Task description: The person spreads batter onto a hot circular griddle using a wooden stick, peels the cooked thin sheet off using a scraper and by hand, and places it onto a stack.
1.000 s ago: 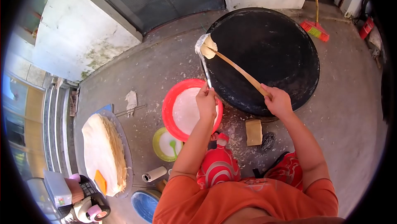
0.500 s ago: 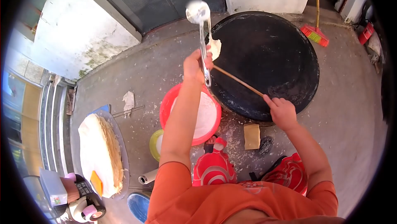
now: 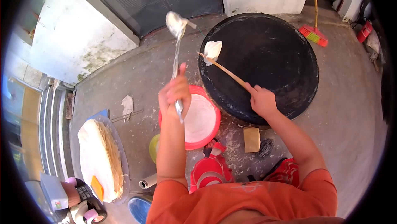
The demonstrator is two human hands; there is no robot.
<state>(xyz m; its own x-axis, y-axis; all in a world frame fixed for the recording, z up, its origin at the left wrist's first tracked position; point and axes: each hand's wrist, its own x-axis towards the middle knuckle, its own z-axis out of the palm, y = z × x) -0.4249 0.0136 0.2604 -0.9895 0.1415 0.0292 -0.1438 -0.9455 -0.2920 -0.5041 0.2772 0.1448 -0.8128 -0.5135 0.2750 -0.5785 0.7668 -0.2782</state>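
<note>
My left hand (image 3: 175, 91) is closed around the handle of a metal ladle (image 3: 176, 25), its bowl raised and coated with white batter, beyond the red basin. My right hand (image 3: 263, 99) grips a thin wooden stick (image 3: 227, 71), which reaches over the large round black griddle (image 3: 264, 66). The stick's far end lies by a blob of white batter (image 3: 213, 51) on the griddle's left edge. Below my left hand stands the red basin (image 3: 216, 129), filled with white batter; my left arm hides part of it.
A stack of thin flat pancakes (image 3: 99, 157) lies on a board at the left. A brown block (image 3: 251, 139) and a dark scouring pad (image 3: 266, 147) sit below the griddle. A broom (image 3: 314, 34) stands at the back right. A blue bowl (image 3: 139, 208) is near my left side.
My left hand has moved left and nearer with the ladle, away from the griddle. The batter that hung from it now lies on the griddle. My right hand has shifted left with the stick.
</note>
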